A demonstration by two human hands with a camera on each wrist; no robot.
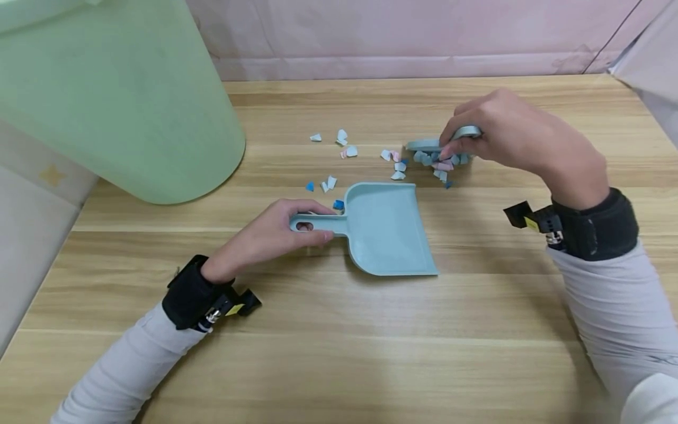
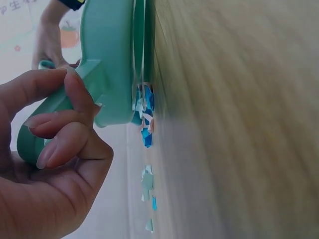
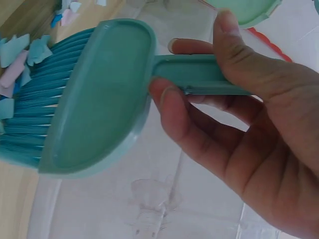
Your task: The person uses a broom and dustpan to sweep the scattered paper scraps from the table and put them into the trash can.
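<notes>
Gripping a smooth teal plastic dustpan (image 1: 389, 229) by its handle, the left hand (image 1: 265, 235) rests on the wood-grain table (image 1: 339, 341); the right hand (image 1: 508, 135) curls round a bristly teal plastic brush (image 1: 436, 147) over torn paper scraps (image 1: 397, 168).

Even, bright, diffuse light; soft shadows under both arms. Head view sharp. Left wrist view: tabletop (image 2: 239, 119) blurred, washed-out.

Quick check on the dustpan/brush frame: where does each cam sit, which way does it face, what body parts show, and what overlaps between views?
Head: worn on the head, looks forward and down at the wooden table; shows both sleeved forearms, left hand on the dustpan, right hand on the brush.
Left wrist: looks along the palm; shows curled fingers around the dustpan handle.
Right wrist: looks along the palm; shows fingers gripping the brush handle.
Shared: the paper scraps appear in all three.
</notes>
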